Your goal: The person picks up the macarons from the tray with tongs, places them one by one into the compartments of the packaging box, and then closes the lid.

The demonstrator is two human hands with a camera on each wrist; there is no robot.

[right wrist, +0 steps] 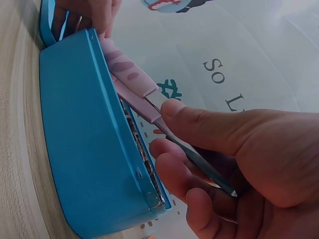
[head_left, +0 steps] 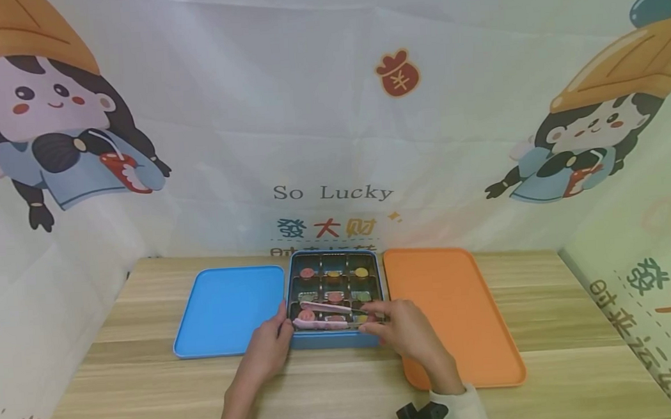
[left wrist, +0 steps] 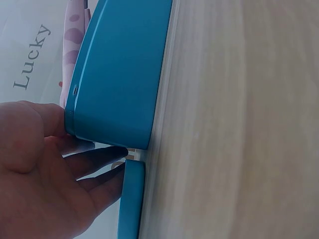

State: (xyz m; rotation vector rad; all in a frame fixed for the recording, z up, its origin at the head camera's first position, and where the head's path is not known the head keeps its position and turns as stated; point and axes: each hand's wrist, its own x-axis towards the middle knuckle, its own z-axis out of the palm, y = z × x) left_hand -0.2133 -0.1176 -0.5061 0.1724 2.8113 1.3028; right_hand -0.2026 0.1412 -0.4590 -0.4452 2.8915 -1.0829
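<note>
A blue box [head_left: 338, 341] has a dark divided tray inside, with small round pink, yellow and green pieces [head_left: 307, 273] in its compartments. My right hand [head_left: 409, 330] holds pink-spotted tongs [right wrist: 132, 74] by their metal part, thumb on one arm and fingers on the other. Their two pink arms stand slightly apart and reach leftward over the front compartments. At the box's front left corner, my left hand [head_left: 271, 345] touches the side with thumb [left wrist: 52, 119] at the rim and fingers extended down between box and blue lid. The pink left end of the tongs lies close to that thumb.
To the left of the box lies a shallow blue lid [head_left: 229, 312]. An orange tray [head_left: 454, 317] lies on the right, under my right forearm. All stand on a wooden table [head_left: 335, 389], with a printed white cloth [head_left: 306, 109] behind and at the sides.
</note>
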